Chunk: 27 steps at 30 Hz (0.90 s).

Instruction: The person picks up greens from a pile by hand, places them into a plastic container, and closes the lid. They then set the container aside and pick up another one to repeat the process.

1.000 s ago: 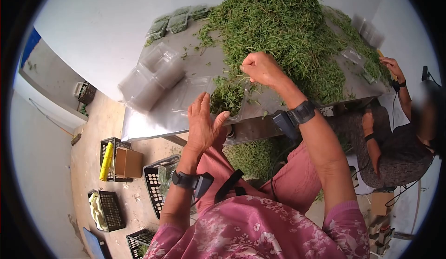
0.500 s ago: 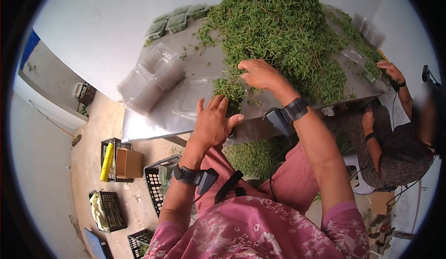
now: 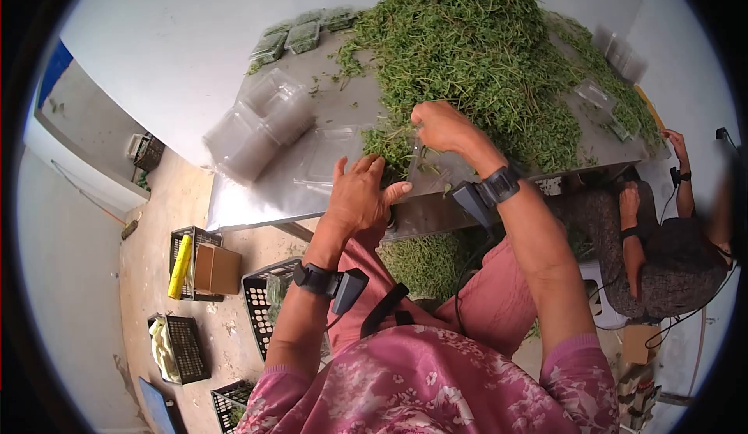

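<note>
A tall heap of green stems (image 3: 467,52) lies on the metal table (image 3: 343,99). In front of me an open clear container (image 3: 331,157) holds a small bunch of greens (image 3: 389,149) in its right half. My left hand (image 3: 361,192) rests at the near side of that bunch, fingers apart, fingertips touching the greens. Just right of the bunch, at the foot of the heap, is my right hand (image 3: 448,132), its fingers curled together; whatever they hold is too small to make out.
Stacked empty clear containers (image 3: 257,126) stand at the left, filled ones (image 3: 302,37) behind them. Black crates (image 3: 187,348) and a cardboard box (image 3: 217,269) are on the floor. At the right sits another person (image 3: 662,255), one hand near the table edge.
My right hand has closed its fingers and shifted slightly right. My left hand has barely moved. The other person's raised hand has moved away from the greens toward the right.
</note>
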Each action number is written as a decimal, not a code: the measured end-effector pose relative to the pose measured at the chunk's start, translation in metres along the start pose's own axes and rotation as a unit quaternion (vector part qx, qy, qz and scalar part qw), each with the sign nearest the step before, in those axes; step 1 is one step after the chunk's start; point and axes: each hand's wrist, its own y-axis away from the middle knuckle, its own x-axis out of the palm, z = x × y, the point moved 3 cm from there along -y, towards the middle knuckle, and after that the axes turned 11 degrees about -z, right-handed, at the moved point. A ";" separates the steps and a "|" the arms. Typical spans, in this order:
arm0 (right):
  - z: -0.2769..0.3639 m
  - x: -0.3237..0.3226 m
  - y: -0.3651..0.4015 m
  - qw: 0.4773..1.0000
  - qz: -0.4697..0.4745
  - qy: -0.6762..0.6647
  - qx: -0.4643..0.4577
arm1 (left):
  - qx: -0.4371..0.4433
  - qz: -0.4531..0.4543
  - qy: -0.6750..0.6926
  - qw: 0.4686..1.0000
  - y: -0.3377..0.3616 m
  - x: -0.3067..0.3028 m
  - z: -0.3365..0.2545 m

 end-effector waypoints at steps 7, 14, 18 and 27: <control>0.009 -0.016 0.006 0.996 -0.042 0.063 -0.040 | -0.002 0.005 -0.003 1.000 -0.002 0.001 0.001; 0.007 -0.004 0.004 0.978 -0.141 0.108 -0.107 | -0.006 0.009 -0.005 1.000 -0.005 -0.001 -0.004; 0.007 0.004 -0.001 0.965 -0.207 0.124 -0.099 | -0.006 0.015 -0.012 1.000 -0.006 -0.004 -0.004; -0.038 -0.022 -0.024 0.942 -0.264 -0.203 0.046 | -0.016 0.049 -0.020 0.998 -0.007 -0.004 -0.005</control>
